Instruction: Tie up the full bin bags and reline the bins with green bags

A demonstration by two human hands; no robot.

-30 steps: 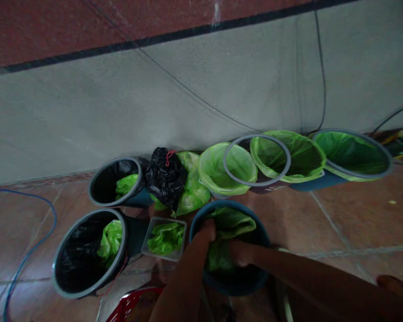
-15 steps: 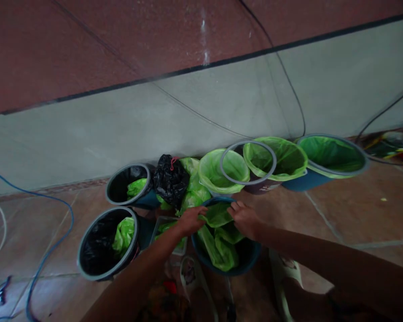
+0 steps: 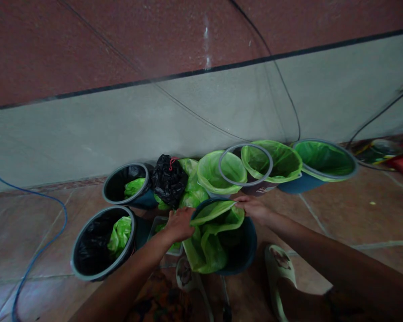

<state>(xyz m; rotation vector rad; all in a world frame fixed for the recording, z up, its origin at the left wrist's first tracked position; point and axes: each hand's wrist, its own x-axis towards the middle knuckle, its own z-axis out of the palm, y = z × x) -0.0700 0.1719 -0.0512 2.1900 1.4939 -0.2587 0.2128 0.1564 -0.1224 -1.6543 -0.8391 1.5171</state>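
Wider we pulled it! Our left hand (image 3: 181, 223) gripped and our right hand (image 3: 253, 209) pinched the mouth of the green bag (image 3: 208, 248), farther apart than half a second earlier; the bag gaped broader in the bin (image 3: 250, 248) near our two slippers (image 3: 280, 266). Around it we counted two black-lined bins (image 3: 143, 232), three green-lined bins (image 3: 298, 185), one ring (image 3: 271, 164), one tied black bag (image 3: 169, 181).

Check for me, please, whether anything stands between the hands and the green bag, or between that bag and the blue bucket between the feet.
Nothing visible does: the left hand and right hand both hold the green bag by its edge, and it lies partly inside the blue bucket. The bucket's bottom is unclear.
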